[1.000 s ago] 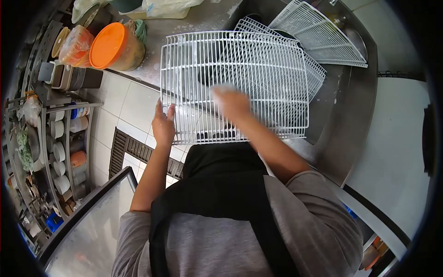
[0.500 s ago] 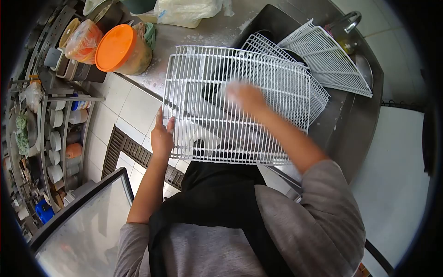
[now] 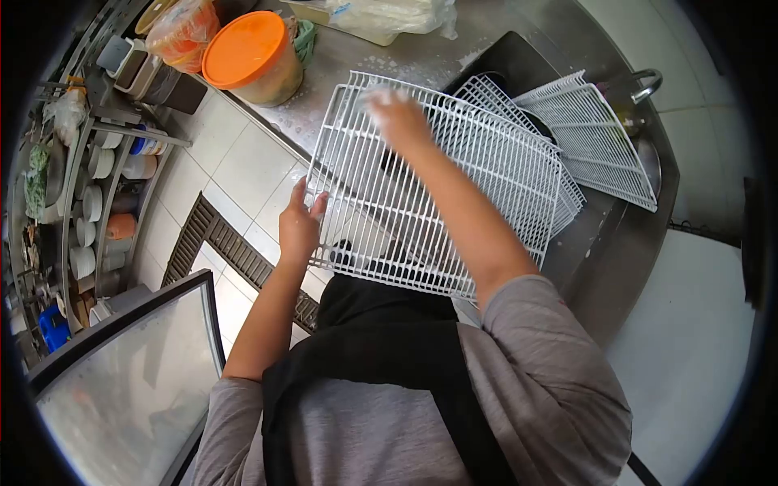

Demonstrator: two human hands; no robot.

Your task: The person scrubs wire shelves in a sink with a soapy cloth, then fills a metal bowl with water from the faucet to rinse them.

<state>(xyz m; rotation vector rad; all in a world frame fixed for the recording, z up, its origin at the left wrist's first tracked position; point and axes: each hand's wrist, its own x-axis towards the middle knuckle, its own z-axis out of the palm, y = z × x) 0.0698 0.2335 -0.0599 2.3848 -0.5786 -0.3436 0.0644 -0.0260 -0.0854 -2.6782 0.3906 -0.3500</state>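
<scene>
Across the space from 11 to 4 o'clock runs a steel counter (image 3: 356,50), with a sink (image 3: 600,243) set into it at 2 o'clock. Tall shelving (image 3: 146,134) stacked with dishes stands at 9 o'clock, and a black-framed glass door (image 3: 138,381) slants at 8. A black apron (image 3: 365,356) over a grey shirt fills 6 o'clock. Just above the centre, toward 1 o'clock, the white wire rack (image 3: 486,162) lies tilted in front of the wearer, its right part over the sink. A leaning rack (image 3: 592,134) stands in the sink at 2 o'clock, beside another, partly hidden grid (image 3: 502,97). At 11 o'clock sits a tub (image 3: 263,83) with an orange lid (image 3: 245,50); a curved tap (image 3: 648,83) rises at 2. The hands are apart. The left hand (image 3: 301,231) touches the wire rack's edge at 9 o'clock, thumb and forefinger spread; whether its hidden fingers grip cannot be told. The right hand (image 3: 399,125), over the rack's 11 o'clock corner, is closed around a blurred white wad (image 3: 376,97), sponge or foam, unclear which.
</scene>
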